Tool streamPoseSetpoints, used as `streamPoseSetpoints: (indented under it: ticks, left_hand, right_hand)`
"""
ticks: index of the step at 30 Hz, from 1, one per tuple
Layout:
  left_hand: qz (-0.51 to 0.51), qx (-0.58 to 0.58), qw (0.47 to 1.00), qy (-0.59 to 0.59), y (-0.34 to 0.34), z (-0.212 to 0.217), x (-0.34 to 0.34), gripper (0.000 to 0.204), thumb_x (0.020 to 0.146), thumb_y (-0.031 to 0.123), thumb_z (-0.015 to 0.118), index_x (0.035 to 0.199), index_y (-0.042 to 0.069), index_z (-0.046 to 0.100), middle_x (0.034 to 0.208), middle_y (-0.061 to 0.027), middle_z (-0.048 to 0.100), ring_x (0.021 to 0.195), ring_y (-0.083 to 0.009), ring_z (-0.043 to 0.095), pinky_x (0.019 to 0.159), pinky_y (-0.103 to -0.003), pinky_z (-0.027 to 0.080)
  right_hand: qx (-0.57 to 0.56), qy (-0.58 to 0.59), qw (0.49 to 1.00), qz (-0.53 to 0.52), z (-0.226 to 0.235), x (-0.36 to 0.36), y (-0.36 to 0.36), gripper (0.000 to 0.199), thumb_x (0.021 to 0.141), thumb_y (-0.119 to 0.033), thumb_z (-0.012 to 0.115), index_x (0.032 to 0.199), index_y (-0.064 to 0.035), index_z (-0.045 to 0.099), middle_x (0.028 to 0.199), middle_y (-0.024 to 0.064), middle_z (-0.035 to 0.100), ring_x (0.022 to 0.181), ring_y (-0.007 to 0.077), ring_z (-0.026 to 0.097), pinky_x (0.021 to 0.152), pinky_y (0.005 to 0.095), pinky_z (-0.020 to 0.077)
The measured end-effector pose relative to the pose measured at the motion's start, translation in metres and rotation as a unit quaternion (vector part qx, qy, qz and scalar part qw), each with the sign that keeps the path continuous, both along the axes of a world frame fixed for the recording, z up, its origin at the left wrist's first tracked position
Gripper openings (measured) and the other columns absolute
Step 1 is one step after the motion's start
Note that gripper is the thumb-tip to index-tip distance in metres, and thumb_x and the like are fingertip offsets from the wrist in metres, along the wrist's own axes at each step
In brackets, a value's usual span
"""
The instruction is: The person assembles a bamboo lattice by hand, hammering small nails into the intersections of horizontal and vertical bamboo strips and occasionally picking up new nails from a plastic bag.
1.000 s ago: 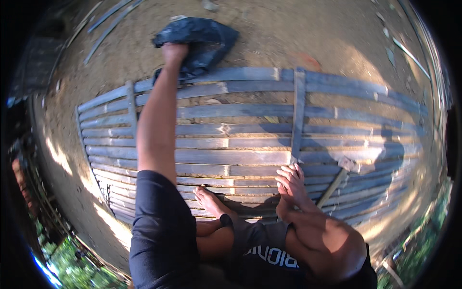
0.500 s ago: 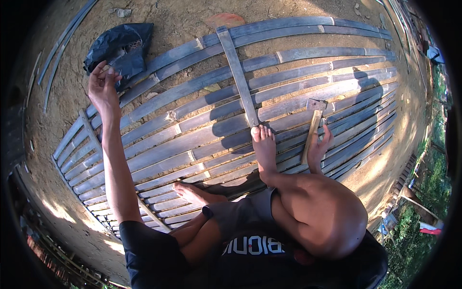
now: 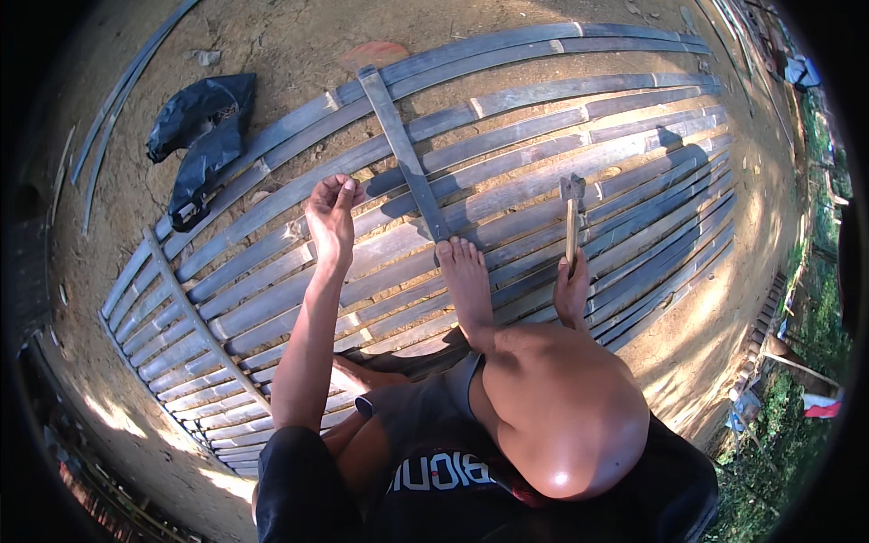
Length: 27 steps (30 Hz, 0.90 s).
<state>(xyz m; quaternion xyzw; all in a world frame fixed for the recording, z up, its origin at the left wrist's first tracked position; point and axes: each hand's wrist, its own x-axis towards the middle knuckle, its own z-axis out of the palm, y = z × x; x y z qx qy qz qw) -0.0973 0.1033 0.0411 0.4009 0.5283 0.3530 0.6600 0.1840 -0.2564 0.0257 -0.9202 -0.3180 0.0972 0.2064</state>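
My left hand [image 3: 331, 222] is raised over the bamboo slats [image 3: 376, 258], left of a flat crosspiece [image 3: 403, 149]. Its thumb and fingertips are pinched together; whatever they hold is too small to make out. My right hand [image 3: 570, 288] is closed around the wooden handle of a hammer [image 3: 572, 222], whose metal head points away from me above the slats. The near end of the crosspiece lies at the toes of my bare foot [image 3: 464, 279], which rests on the slats.
A crumpled black plastic bag [image 3: 213, 149] lies at the far left edge of the slat panel, with thin bits inside. Another crosspiece [image 3: 192, 308] spans the left part. Long strips [image 3: 127, 86] lie on the bare soil beyond. Greenery [image 3: 774, 448] borders the right.
My left hand has moved from beside the black bag rightward and nearer, toward the crosspiece. My right hand's loose fingers have closed round the hammer handle, and the hammer has turned more upright in view.
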Motion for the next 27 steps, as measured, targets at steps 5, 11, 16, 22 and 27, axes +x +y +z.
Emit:
streamPoseSetpoints:
  ticks: [5,11,16,22,27]
  left_hand:
    - [0.005,-0.005,1.000,0.000,-0.017,-0.008,0.008,0.014,0.099,0.008,0.068,0.109,-0.001,0.065,0.098,-0.0082,0.069,0.090,-0.0161,0.069,0.088,-0.030,0.059]
    - [-0.009,0.003,1.000,0.015,-0.020,-0.016,0.003,0.018,0.098,0.014,0.071,0.108,-0.001,0.067,0.096,-0.0066,0.070,0.085,-0.0140,0.066,0.083,-0.030,0.056]
    - [-0.002,-0.010,1.000,-0.002,-0.029,-0.024,-0.007,0.016,0.099,0.014,0.071,0.105,0.000,0.066,0.093,-0.0056,0.070,0.082,-0.0130,0.066,0.081,-0.030,0.057]
    - [0.018,-0.033,0.999,-0.028,-0.048,-0.039,-0.005,0.013,0.099,0.013,0.069,0.105,0.002,0.064,0.091,-0.0060,0.070,0.082,-0.0137,0.067,0.080,-0.030,0.058]
    - [-0.002,-0.037,0.999,0.002,-0.053,-0.041,-0.002,0.015,0.097,0.008,0.071,0.108,0.000,0.064,0.095,-0.0083,0.071,0.083,-0.0140,0.067,0.080,-0.029,0.058]
  right_hand:
    - [0.059,0.334,0.938,-0.068,0.031,-0.012,0.019,0.041,0.109,-0.028,0.049,0.131,0.0056,0.051,0.092,0.0187,0.065,0.071,0.0273,0.060,0.067,0.0409,0.0493]
    - [0.171,0.447,0.877,-0.042,0.049,-0.054,0.077,0.032,0.108,-0.037,0.053,0.094,-0.0092,0.056,0.063,-0.0045,0.047,0.049,0.0081,0.041,0.043,0.0289,0.0336]
    - [0.124,0.464,0.877,-0.030,0.044,-0.059,0.089,0.029,0.107,-0.037,0.055,0.098,-0.0100,0.058,0.063,-0.0049,0.050,0.050,0.0060,0.043,0.043,0.0258,0.0326]
    - [0.119,0.447,0.886,-0.004,0.032,-0.058,0.093,0.024,0.107,-0.033,0.056,0.098,-0.0107,0.057,0.061,-0.0057,0.049,0.047,0.0055,0.043,0.041,0.0240,0.0315]
    - [0.144,0.467,0.873,-0.003,0.041,-0.064,0.107,0.022,0.107,-0.030,0.057,0.096,-0.0114,0.056,0.061,-0.0061,0.048,0.046,0.0054,0.042,0.040,0.0240,0.0309]
